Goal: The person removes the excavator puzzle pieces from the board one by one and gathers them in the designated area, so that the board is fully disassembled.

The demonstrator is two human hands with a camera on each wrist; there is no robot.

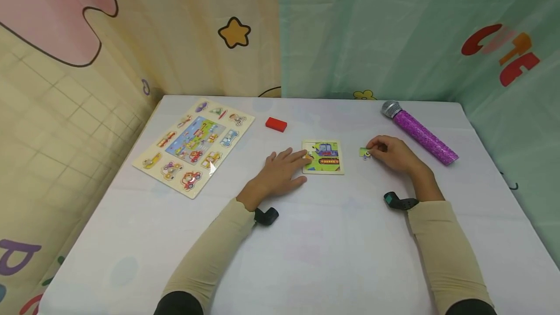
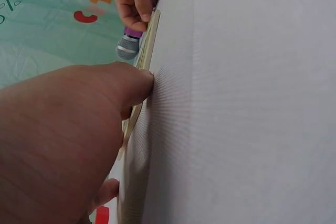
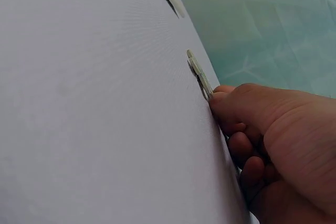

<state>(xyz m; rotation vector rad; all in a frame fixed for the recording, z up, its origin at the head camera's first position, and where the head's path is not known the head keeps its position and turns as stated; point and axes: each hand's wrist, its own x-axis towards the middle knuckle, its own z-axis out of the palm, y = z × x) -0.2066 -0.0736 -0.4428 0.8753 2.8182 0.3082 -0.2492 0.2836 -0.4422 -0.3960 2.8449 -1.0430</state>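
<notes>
Curtain: I see the backdrop (image 1: 367,28) rise behind the far edge, cream at left and green at right, printed with a star and coloured letters.
Table: its white cloth (image 1: 332,266) fills the near half of my head view.
Sleeves: two tan ones, left (image 1: 212,247) and right (image 1: 446,247), reach in from the near edge.
Large picture board (image 1: 194,140): at the far left, set at a slant, vehicle shapes round a central scene.
Microphone (image 1: 422,134): lies at the far right, glittery purple handle, its silver head pointing far and left.
Left hand (image 1: 280,171): fingers stretched out and spread, a fingertip over the left edge of the small board.
Right hand (image 1: 395,153): I have it pinching the puzzle piece between thumb and fingers, just nearer than the microphone.
Small puzzle board (image 1: 328,157): lies between the hands, nearer the left one, with a blue tractor picture on green.
Wrist cameras: black, one (image 1: 267,216) at the left wrist, one (image 1: 400,201) at the right.
Red block (image 1: 276,124): between the two boards, toward the far side.
Puzzle piece (image 1: 364,153): right of the small board and apart from it; I can't tell whether it touches the cloth.
</notes>
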